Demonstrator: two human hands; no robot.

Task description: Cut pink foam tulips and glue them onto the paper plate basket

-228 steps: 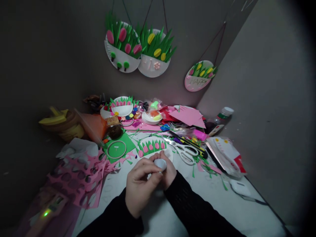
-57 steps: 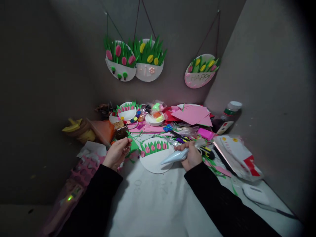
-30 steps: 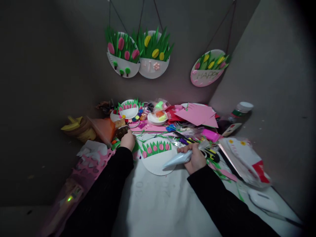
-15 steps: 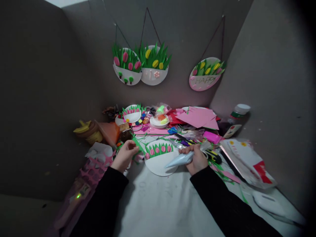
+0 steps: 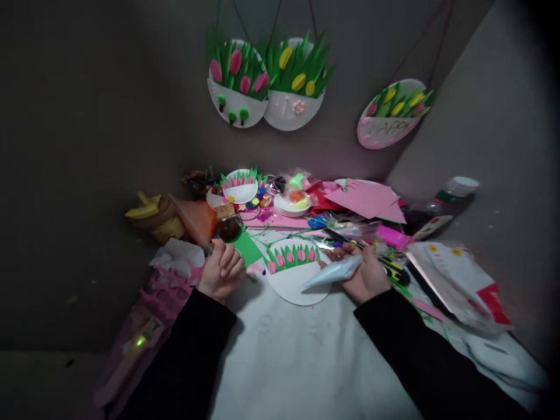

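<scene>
My right hand (image 5: pixel 365 274) has its fingers round a light blue piping bag (image 5: pixel 335 273), its narrow tip pointing left over the lower part of a white paper plate (image 5: pixel 297 289). The plate lies flat on the table, decorated with green paper grass and several pink tulips (image 5: pixel 291 256). Left of the plate, my left hand (image 5: pixel 223 270) is raised with its fingers curled in; whatever is inside, if anything, is hidden. Just behind that hand lies a sheet of green paper (image 5: pixel 249 248).
Decorated plates (image 5: pixel 295 114) hang on the back wall. Pink paper (image 5: pixel 365 198), a small white dish (image 5: pixel 292 207) and craft scraps crowd the back. An orange cone-shaped item (image 5: pixel 195 219) stands left. A capped bottle (image 5: pixel 450 204) and a plastic packet (image 5: pixel 459 286) are on the right.
My left hand has come away from the green paper and curled its fingers inward. My right hand has turned more palm-up, still with the bag. The whole view has shifted.
</scene>
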